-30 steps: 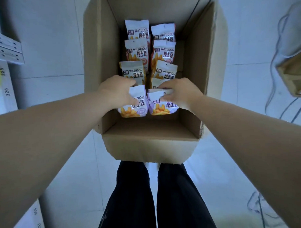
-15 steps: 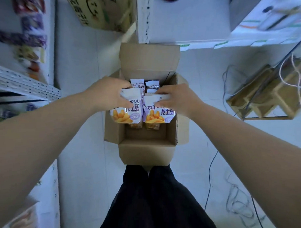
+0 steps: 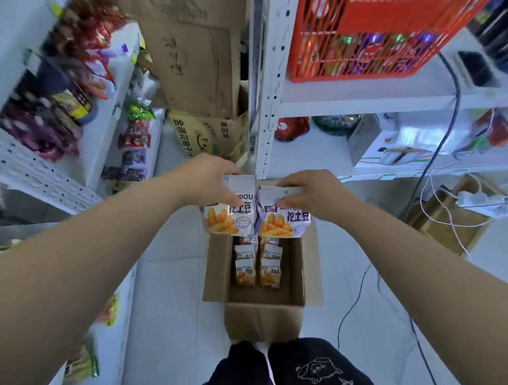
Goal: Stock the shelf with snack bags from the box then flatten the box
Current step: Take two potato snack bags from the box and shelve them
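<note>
Your left hand [image 3: 210,180] and right hand [image 3: 310,191] each grip a purple potato-snack bag [image 3: 230,211] above the open cardboard box [image 3: 264,319].

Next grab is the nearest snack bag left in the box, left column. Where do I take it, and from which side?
Take the nearest left-column bag by its top edge, coming straight down from above. The bags stand in two tight columns between the box walls, so only their tops look free; the sides seem crowded by neighbours and cardboard. Both the left hand and right hand already hold bags that way.
</note>
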